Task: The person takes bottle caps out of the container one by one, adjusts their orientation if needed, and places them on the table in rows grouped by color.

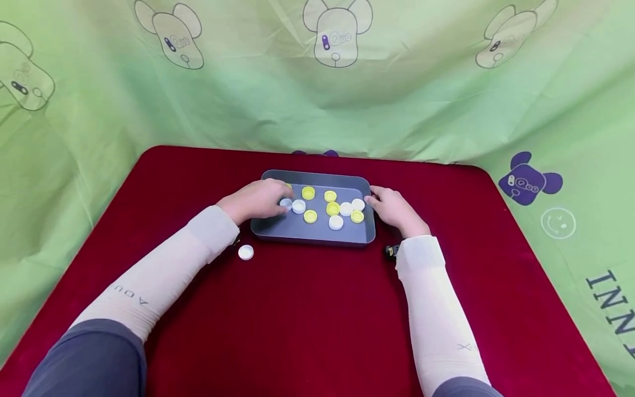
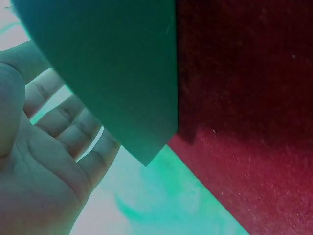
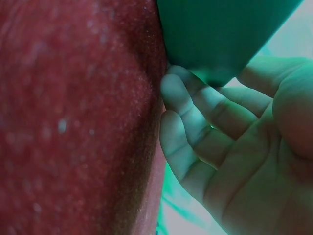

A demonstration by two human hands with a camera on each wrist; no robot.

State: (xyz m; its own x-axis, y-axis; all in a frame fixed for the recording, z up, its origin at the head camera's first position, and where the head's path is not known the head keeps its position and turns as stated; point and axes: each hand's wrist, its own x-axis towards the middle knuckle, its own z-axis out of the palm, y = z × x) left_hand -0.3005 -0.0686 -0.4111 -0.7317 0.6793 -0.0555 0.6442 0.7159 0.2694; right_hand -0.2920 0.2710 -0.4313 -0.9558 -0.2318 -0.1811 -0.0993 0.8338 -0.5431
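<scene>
A dark grey rectangular tray (image 1: pixel 312 234) holds several yellow and white round caps. My left hand (image 1: pixel 260 199) reaches over the tray's left rim, its thumb and fingertips around a white cap (image 1: pixel 285 204). In the left wrist view the tray wall (image 2: pixel 112 73) hides the fingertips of that hand (image 2: pixel 49 156). At the right end, my right hand (image 1: pixel 395 210) grips the tray's rim, thumb over the edge and fingers along the outside. The right wrist view shows the fingers of this hand (image 3: pixel 234 147) beside and under the tray's corner (image 3: pixel 215 44).
One white cap (image 1: pixel 245 252) lies on the red tablecloth (image 1: pixel 278 320), in front of the tray's left corner. Inside the tray, another white cap (image 1: pixel 299 206) sits right beside my left fingertips. A green printed curtain (image 1: pixel 258 105) hangs behind the table.
</scene>
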